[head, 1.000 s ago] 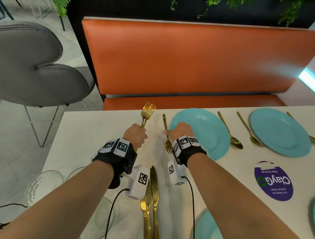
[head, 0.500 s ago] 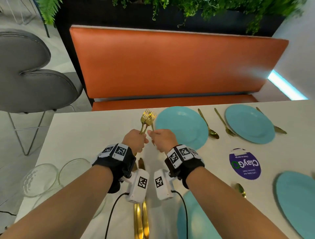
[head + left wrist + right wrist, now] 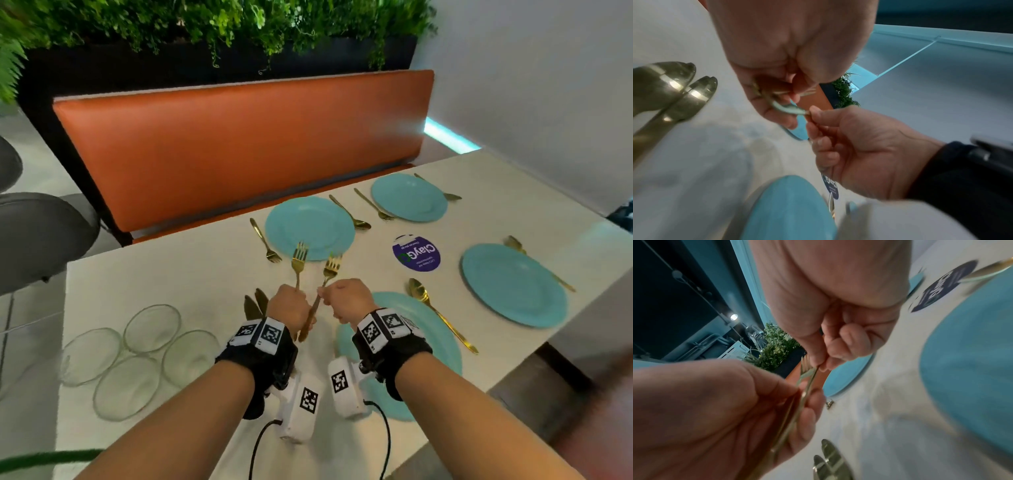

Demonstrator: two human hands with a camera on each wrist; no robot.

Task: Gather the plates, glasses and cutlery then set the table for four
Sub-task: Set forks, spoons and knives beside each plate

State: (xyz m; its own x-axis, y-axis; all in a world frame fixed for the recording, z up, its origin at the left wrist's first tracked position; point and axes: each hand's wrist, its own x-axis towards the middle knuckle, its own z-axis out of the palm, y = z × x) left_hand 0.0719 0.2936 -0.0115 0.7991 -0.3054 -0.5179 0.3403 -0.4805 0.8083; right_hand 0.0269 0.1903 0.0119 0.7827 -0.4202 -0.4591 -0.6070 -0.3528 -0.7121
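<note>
Glasses [image 3: 137,359] sit in a cluster of four at the left end of the white tabletop [image 3: 171,274], clear and close together. Just right of them two gold knives [image 3: 255,305] lie side by side, their tips poking out past the left hand [image 3: 289,305]. That hand is closed in a fist round the handle of a gold fork [image 3: 298,260], tines up. Close beside it the right hand [image 3: 346,299] pinches a second fork [image 3: 330,269] by the neck between thumb and curled fingers [image 3: 822,128] — this fork's handle slants down across toward the left wrist. Both forks are held above the tabletop, their tines over the near edge of a turquoise plate [image 3: 310,228] that has a fork [image 3: 265,241] lying to its left and a spoon [image 3: 351,214] to its right. Under the right wrist lies another plate [image 3: 431,339] with a spoon [image 3: 438,311] beside it. Further right — a round purple sticker [image 3: 416,253], then two more plates [image 3: 513,284] [image 3: 409,197], each with gold cutlery alongside.
</note>
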